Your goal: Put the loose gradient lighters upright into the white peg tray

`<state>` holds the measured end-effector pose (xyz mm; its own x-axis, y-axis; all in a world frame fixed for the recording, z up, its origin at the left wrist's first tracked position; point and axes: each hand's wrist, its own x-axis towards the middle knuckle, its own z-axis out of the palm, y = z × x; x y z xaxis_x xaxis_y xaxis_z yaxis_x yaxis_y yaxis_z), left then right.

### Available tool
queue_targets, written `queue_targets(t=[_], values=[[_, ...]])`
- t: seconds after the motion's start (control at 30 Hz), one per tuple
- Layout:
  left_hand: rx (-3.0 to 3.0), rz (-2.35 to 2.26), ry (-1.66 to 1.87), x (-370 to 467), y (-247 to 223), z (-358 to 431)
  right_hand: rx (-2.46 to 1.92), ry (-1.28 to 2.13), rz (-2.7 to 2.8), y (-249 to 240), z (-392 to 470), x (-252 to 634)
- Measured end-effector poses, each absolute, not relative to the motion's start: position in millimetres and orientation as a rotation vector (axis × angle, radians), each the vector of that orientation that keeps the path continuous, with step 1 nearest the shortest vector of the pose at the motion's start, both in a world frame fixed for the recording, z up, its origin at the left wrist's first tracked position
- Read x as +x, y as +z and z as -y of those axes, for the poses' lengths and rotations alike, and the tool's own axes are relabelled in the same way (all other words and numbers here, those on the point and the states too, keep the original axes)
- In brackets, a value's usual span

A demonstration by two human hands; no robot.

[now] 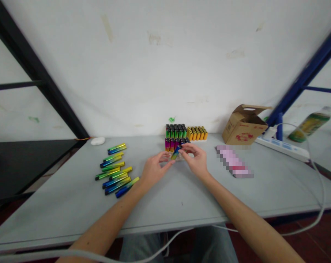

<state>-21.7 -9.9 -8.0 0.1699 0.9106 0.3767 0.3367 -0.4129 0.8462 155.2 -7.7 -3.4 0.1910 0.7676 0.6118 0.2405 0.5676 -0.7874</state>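
A blue-to-yellow lighter (176, 152) with a dark top is held tilted between my two hands. My right hand (195, 157) pinches its upper part with thumb and fingertips. At the lower end, the thumb and fingers of my left hand (155, 166) close around it. Just behind my hands stand purple-and-orange lighters (171, 144) in upright rows, partly covered by my right fingers. Beneath the held lighter shows a clear holder (181, 157), mostly hidden. Several loose blue, green and yellow lighters (116, 176) lie on the table to the left.
Behind stand green lighters (176, 130) and yellow lighters (197, 133) in rows by the wall. To the right are an open cardboard box (243, 128), a blurred pink item (233, 160), a power strip (284, 148) and a bottle (309, 124). A white case (97, 141) lies far left.
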Motion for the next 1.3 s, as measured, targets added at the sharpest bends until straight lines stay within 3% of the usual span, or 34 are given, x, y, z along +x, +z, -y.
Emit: queue_targets(t=[0.33,0.83,1.3], values=[[2.05,-1.347,1.135,-29.4,-11.4,3.1,-1.216,-0.116,1.592,-4.8,-6.5,175.9],[2.285,-1.464,0.892,-35.1,-5.4,3.1,-1.008,-0.22,1.745,-16.2,-28.2,168.7],[2.358,-1.479,0.909,-38.0,-5.7,0.4,-1.022,-0.177,1.826,-15.2,-26.9,175.5]])
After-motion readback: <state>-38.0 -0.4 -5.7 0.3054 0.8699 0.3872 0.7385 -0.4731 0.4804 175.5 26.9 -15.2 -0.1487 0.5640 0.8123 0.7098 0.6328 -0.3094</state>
